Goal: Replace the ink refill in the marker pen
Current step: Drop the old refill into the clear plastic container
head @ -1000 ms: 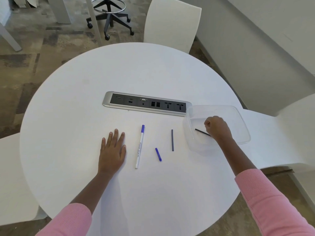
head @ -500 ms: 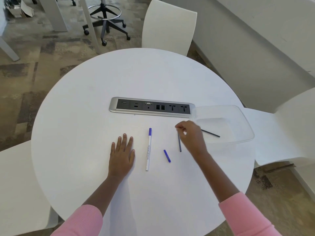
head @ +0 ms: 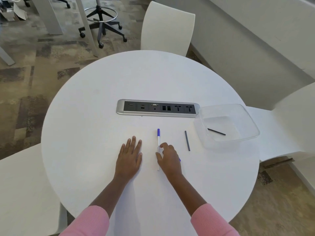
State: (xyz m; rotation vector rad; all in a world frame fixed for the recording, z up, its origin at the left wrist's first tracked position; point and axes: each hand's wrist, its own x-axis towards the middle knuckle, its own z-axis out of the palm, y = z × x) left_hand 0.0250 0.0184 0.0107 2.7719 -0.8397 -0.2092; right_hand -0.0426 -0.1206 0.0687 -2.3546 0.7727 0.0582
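Right hand (head: 167, 158) curled over the marker pen (head: 158, 142) on the table (head: 102, 99), thumb and forefinger closing on its barrel; left hand (head: 130, 157) lay spread flat. Spare refill (head: 187, 140) lay apart; another stick (head: 216, 132) sat in the tub (head: 238, 140). Judged step: picking up the pen, then opening it.

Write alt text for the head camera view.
A person's right hand closes on a white marker pen lying on a round white table, while the left hand rests flat beside it. A dark refill lies to the right, and another thin dark stick sits in a clear plastic tub.
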